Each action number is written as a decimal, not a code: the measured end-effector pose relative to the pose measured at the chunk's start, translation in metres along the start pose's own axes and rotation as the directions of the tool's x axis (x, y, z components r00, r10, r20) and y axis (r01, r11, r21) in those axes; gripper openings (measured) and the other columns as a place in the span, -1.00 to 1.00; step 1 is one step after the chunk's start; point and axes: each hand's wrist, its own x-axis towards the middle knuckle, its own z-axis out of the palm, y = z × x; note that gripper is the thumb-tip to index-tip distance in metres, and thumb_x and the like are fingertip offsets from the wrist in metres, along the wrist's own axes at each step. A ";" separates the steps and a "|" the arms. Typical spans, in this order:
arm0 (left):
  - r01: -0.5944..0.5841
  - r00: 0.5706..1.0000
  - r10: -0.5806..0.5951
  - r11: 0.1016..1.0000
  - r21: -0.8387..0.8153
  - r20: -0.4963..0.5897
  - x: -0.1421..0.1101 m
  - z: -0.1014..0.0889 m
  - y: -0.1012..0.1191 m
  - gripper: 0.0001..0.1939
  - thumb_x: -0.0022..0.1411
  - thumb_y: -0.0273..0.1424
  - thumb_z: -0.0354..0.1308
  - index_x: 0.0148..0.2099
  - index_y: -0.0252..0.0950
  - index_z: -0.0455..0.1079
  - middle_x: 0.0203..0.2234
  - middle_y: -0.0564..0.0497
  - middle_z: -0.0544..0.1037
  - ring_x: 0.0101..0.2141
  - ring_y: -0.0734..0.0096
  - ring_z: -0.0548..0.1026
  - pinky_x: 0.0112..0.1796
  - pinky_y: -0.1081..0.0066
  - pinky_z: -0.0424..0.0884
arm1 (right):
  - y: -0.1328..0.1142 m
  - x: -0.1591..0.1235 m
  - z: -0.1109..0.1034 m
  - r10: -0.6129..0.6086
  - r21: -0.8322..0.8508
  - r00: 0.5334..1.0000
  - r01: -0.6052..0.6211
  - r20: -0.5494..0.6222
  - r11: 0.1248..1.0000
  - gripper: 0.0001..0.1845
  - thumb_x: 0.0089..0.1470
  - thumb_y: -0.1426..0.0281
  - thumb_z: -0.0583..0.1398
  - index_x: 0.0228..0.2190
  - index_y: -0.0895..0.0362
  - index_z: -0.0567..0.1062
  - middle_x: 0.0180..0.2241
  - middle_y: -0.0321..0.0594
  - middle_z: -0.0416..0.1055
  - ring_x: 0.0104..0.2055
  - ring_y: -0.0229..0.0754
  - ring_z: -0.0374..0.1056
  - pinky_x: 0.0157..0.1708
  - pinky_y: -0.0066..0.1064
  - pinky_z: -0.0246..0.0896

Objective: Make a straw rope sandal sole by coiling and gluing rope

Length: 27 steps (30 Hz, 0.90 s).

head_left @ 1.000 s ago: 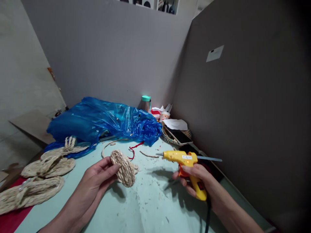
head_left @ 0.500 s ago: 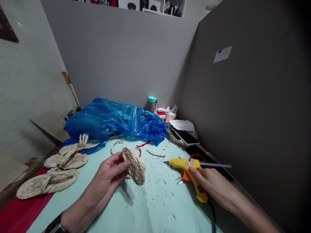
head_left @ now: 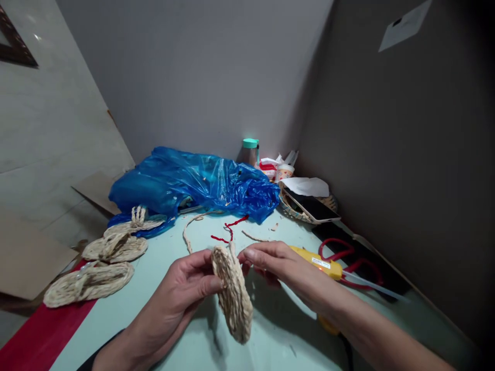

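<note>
Upright in my left hand [head_left: 189,288] is a small braided straw sole [head_left: 234,304], pinched near its upper end between thumb and fingers. My right hand [head_left: 274,263] is closed beside the sole's top, its fingertips at a loose straw cord [head_left: 232,251] there; the fingers partly hide the grip. A yellow glue gun [head_left: 320,264] lies on the table behind my right forearm, which covers much of it. Red-handled scissors [head_left: 336,249] lie beside the gun.
Several straw slippers [head_left: 91,282] lie at the left, partly on red cloth [head_left: 50,335]. A blue plastic bag [head_left: 193,178] spreads across the back. A basket [head_left: 288,208] holding a phone [head_left: 317,206] stands at the back right. Red string [head_left: 231,232] lies mid-table.
My right hand has let go of the glue gun, now on the table, and moved left to the straw sole. The sole is turned more upright. The view has shifted.
</note>
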 end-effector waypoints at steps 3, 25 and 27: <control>0.007 0.999 -0.005 0.998 0.062 -0.037 0.003 0.000 -0.002 -0.74 0.15 -0.48 0.30 -0.08 -0.23 0.60 -0.18 -0.05 0.66 -0.14 0.21 0.56 -0.07 0.36 0.39 | 0.003 0.002 0.005 0.043 0.202 0.996 -0.058 0.080 0.978 -0.60 0.19 0.09 0.18 -0.25 0.19 0.56 -0.35 -0.21 0.33 -0.42 -0.31 0.07 -0.49 -0.53 -0.09; 0.100 0.994 -0.096 0.993 0.060 -0.056 0.007 0.000 -0.010 -0.73 0.13 -0.51 0.31 -0.08 -0.26 0.59 -0.21 -0.06 0.66 -0.19 0.21 0.58 -0.11 0.37 0.41 | 0.003 -0.009 0.006 -0.178 0.310 0.983 0.183 -0.045 0.933 -0.90 0.15 0.36 0.30 -0.32 0.11 0.48 -0.40 -0.37 0.32 -0.45 -0.41 0.10 -0.49 -0.62 0.02; 0.108 0.994 -0.106 0.992 0.061 -0.036 0.006 0.001 -0.010 -0.73 0.14 -0.51 0.29 -0.08 -0.26 0.59 -0.23 -0.06 0.66 -0.21 0.22 0.58 -0.11 0.36 0.41 | 0.002 -0.009 0.008 -0.234 0.257 0.969 0.245 -0.073 0.935 -0.95 0.15 0.40 0.29 -0.31 0.08 0.50 -0.37 -0.38 0.35 -0.43 -0.40 0.14 -0.49 -0.61 0.04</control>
